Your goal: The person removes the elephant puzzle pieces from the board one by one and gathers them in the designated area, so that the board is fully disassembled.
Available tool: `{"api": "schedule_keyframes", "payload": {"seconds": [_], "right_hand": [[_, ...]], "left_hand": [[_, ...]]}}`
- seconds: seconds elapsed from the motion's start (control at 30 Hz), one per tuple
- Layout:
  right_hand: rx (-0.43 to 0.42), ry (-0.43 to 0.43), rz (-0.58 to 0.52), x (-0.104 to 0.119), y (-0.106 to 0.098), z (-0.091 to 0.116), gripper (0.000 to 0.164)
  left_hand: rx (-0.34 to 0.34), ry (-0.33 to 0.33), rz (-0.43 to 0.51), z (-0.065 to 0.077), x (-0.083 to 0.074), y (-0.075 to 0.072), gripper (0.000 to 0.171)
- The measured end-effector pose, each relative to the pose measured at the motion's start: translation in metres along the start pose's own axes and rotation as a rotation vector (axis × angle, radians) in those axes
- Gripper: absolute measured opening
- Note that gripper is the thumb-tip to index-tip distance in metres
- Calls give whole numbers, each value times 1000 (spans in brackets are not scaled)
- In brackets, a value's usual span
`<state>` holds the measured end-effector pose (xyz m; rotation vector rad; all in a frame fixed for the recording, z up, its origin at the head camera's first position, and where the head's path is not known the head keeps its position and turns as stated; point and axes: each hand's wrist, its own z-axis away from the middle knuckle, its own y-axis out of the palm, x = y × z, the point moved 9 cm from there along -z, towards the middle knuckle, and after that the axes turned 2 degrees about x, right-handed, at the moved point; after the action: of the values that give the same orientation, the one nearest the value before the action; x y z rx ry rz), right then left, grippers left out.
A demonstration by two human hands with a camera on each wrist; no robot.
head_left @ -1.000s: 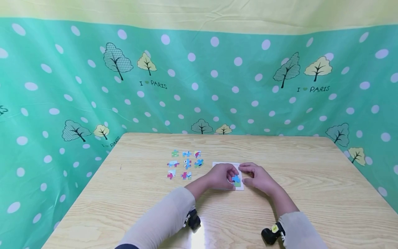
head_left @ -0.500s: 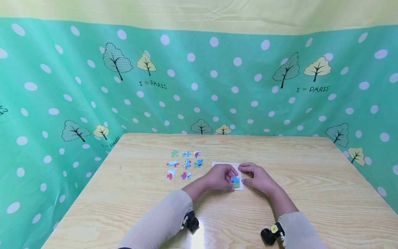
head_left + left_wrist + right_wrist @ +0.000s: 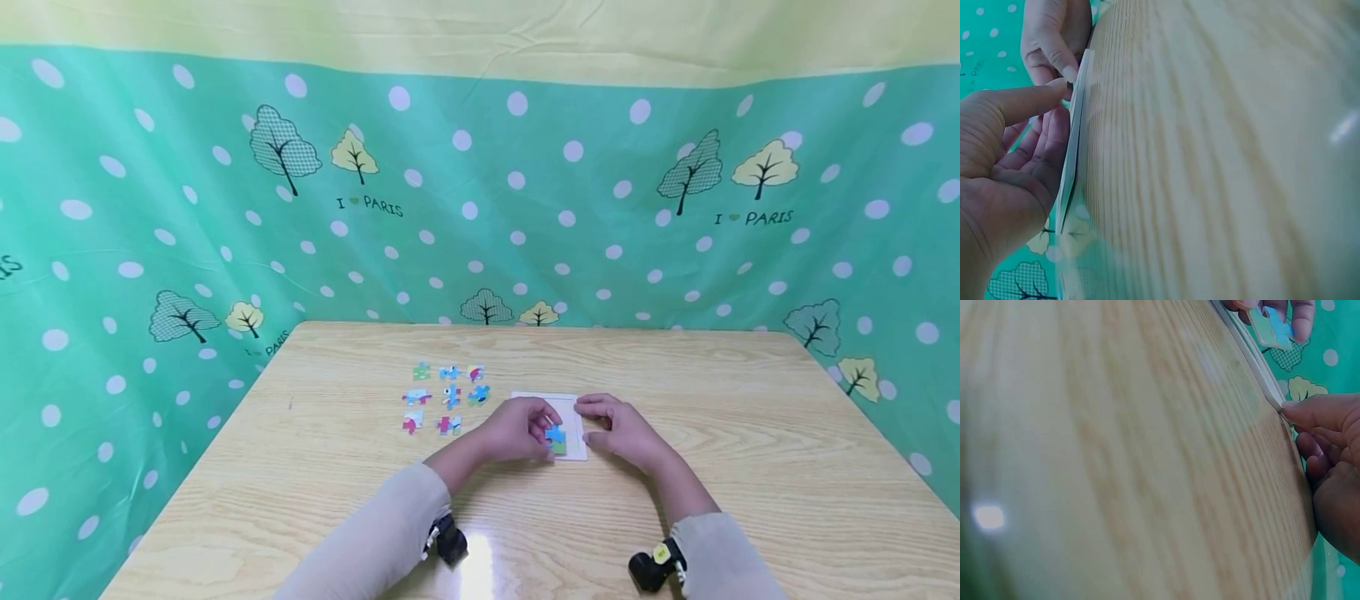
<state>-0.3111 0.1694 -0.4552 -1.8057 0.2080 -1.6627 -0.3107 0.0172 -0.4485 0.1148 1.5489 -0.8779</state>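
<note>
My left hand (image 3: pixel 513 432) pinches a blue-and-green jigsaw piece (image 3: pixel 557 440) between thumb and fingers, over a white puzzle tray (image 3: pixel 574 429). The same piece (image 3: pixel 1271 328) shows at the top of the right wrist view. At the tray's right edge, my right hand (image 3: pixel 626 431) touches the border with its thumb and fingertips set apart, fingers loosely bent. In the right wrist view that thumb (image 3: pixel 1310 411) meets the tray's near corner. Seen from the left wrist, the tray (image 3: pixel 1074 144) is almost edge-on and the held piece is hidden behind the fingers.
Left of the tray lie several loose jigsaw pieces (image 3: pixel 452 396) in rough rows on the wooden table (image 3: pixel 712 375). A green polka-dot cloth (image 3: pixel 480 208) hangs behind the table. Each wrist wears a black camera (image 3: pixel 651 571).
My left hand has slid a little to the left over the tray with the jigsaw piece, showing more of the white surface. The right hand stays at the tray's right edge.
</note>
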Motion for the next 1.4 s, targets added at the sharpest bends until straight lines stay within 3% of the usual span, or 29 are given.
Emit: {"api": "schedule_keyframes", "payload": {"seconds": [0.67, 1.4], "right_hand": [[-22, 27, 19, -3, 1, 1, 47], [-21, 25, 16, -3, 0, 1, 46]], "left_hand": [[-29, -31, -29, 22, 13, -21, 39], [-41, -3, -106, 41, 25, -59, 40]]}}
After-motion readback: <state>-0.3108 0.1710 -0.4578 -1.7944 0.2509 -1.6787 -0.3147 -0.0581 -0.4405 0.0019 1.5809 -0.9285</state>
